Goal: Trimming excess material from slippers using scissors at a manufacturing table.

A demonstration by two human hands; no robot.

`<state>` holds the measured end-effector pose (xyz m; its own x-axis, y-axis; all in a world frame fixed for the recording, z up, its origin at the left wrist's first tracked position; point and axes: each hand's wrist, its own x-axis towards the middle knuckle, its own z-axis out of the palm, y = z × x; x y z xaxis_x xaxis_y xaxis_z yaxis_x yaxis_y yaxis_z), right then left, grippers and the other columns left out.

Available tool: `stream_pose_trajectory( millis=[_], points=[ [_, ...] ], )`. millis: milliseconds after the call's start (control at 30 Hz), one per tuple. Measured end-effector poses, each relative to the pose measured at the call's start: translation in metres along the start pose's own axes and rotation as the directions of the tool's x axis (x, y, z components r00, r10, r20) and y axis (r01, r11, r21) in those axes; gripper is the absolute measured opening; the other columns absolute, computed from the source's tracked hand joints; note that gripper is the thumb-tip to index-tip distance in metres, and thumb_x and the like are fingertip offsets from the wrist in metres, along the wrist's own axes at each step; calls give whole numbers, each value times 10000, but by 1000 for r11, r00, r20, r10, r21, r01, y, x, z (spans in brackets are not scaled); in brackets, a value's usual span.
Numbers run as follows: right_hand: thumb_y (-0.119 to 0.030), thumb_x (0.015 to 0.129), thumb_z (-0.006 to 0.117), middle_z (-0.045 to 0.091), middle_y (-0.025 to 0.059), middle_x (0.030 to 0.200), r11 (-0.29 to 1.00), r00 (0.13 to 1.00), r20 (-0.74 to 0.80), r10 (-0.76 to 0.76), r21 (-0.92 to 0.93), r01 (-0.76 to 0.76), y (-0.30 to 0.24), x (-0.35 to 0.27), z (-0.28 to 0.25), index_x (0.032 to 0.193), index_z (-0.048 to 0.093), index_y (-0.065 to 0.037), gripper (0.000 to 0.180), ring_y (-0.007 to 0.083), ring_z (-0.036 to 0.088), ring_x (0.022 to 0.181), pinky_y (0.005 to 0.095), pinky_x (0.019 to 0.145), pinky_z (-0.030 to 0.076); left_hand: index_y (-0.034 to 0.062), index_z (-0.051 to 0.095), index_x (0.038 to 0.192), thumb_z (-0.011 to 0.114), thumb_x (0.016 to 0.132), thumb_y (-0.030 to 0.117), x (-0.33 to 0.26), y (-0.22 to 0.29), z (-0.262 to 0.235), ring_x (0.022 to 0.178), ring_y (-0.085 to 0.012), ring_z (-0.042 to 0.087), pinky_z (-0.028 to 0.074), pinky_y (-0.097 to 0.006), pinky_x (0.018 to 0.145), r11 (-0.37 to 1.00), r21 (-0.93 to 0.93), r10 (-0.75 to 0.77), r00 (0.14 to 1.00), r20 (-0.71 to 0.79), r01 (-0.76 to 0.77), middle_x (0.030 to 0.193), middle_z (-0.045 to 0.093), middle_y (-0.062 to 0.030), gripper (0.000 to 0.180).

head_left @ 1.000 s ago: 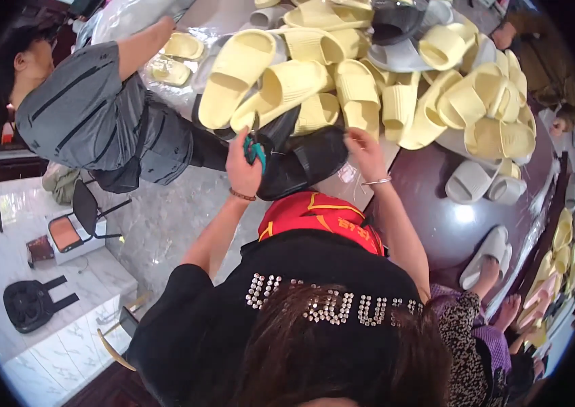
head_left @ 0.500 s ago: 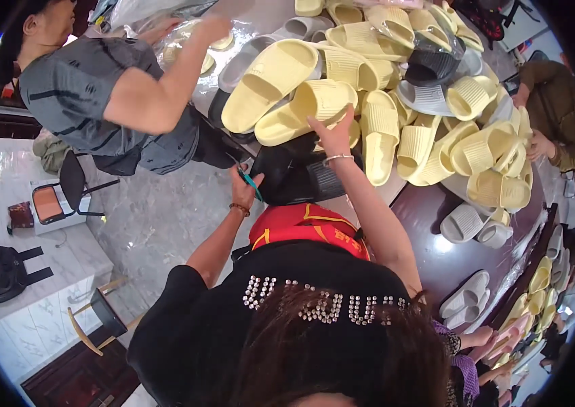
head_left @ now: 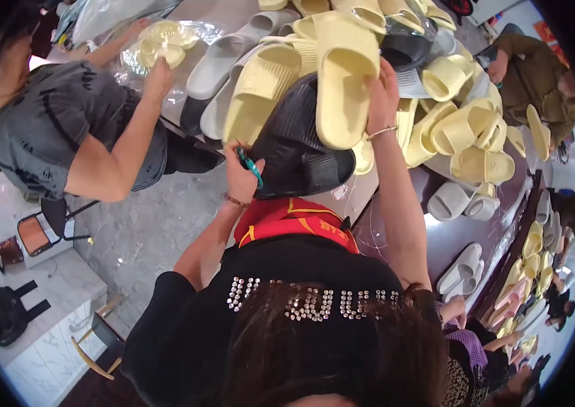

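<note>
My left hand [head_left: 241, 175] grips a small teal tool [head_left: 250, 165] and rests against a black slipper [head_left: 294, 146] at the table's near edge. My right hand [head_left: 381, 95] reaches higher and holds the side of a pale yellow slipper [head_left: 342, 81] that lies over the black one. A bracelet sits on each wrist. More pale yellow slippers [head_left: 467, 136] and grey ones [head_left: 223, 64] are heaped around them on the table.
A person in a grey shirt [head_left: 57, 129] at the left presses on bagged yellow slippers [head_left: 162, 41]. Another person in olive [head_left: 531, 68] stands at the far right. White slippers [head_left: 464, 200] lie on the dark tabletop [head_left: 403, 230]. Chairs [head_left: 43, 230] stand on the floor at the left.
My right hand has gone up from the black slipper to the yellow slipper above it. My left hand stays at the black slipper. The person at the left now leans over the bagged slippers.
</note>
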<state>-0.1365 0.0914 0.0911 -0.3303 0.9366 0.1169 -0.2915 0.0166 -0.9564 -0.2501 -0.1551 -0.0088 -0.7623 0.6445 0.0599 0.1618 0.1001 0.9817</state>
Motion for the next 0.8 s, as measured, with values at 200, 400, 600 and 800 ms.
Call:
stream_pose_trajectory(
  millis=[200, 400, 600, 800],
  points=[
    [-45, 766, 501, 508, 54, 1042, 838, 918, 26, -395, -401, 371, -16, 52, -36, 1160, 410, -24, 405, 129, 498, 877, 244, 756, 427, 55, 339, 1113, 671, 565, -69, 60, 19, 50, 910, -163, 448, 374, -283, 820, 997, -75, -30, 998, -63, 26, 974, 436, -55, 652],
    [-150, 827, 506, 442, 153, 1210, 793, 865, -88, -494, -452, 408, -69, 80, -43, 1295, 310, -111, 509, 213, 447, 1077, 351, 935, 344, 50, 359, 1103, 648, 597, -40, 94, 49, 96, 897, -222, 473, 377, -313, 796, 982, 97, 177, 973, -145, -164, 972, 475, -102, 590],
    [-122, 831, 487, 527, 80, 1021, 927, 880, -309, -362, -23, 373, -141, 84, -33, 1141, 429, -22, 330, 156, 519, 888, 264, 736, 448, 44, 368, 1120, 666, 616, 5, 72, 18, 88, 924, -278, 487, 373, -338, 811, 920, 352, 211, 974, -77, -172, 983, 498, -138, 587],
    [-171, 832, 505, 526, 72, 1009, 818, 797, -185, -575, -143, 557, -184, 111, -110, 1202, 378, -58, 408, 150, 528, 842, 255, 696, 451, 58, 372, 1122, 684, 621, 18, 66, 25, 90, 872, -257, 521, 393, -329, 783, 899, 369, -196, 970, -145, 237, 907, 542, -102, 591]
  ],
)
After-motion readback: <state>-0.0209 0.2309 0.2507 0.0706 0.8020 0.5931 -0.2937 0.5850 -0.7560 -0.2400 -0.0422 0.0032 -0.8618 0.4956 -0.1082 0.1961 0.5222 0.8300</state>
